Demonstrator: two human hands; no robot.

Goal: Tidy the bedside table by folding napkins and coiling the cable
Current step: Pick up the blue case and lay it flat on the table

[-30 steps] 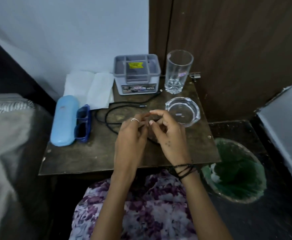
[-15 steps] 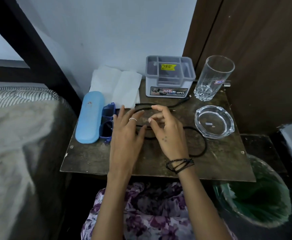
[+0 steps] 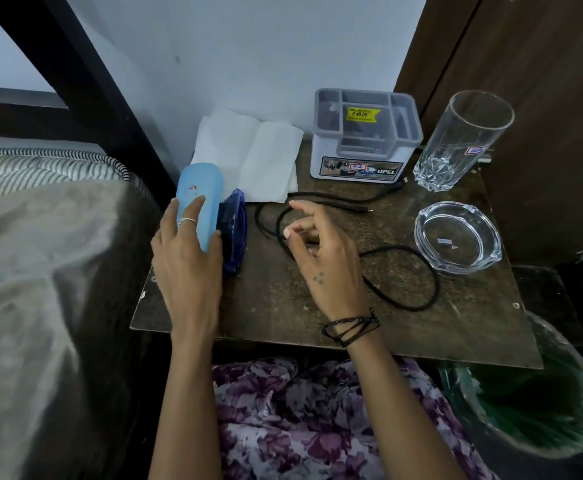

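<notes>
Left hand (image 3: 186,261) lies on the near end of the light blue glasses case (image 3: 198,199), fingers laid over its lid & thumb at the hinge side, so it holds the case; the case is open, dark blue inner half (image 3: 234,230) to its right. Right hand (image 3: 321,261) hovers over the table (image 3: 283,306), fingers loosely curled, nothing clearly pinched; whether it touches the cable I cannot tell. Black cable (image 3: 418,271) lies uncoiled on the table: loops under & left of the right hand, one big loop to its right, one end w/ a plug near the grey organizer box (image 3: 366,133). White napkins (image 3: 248,150) lie unfolded at the far left, just behind the case; tall glass (image 3: 463,140) at far right; glass ashtray (image 3: 458,237) near it.
</notes>
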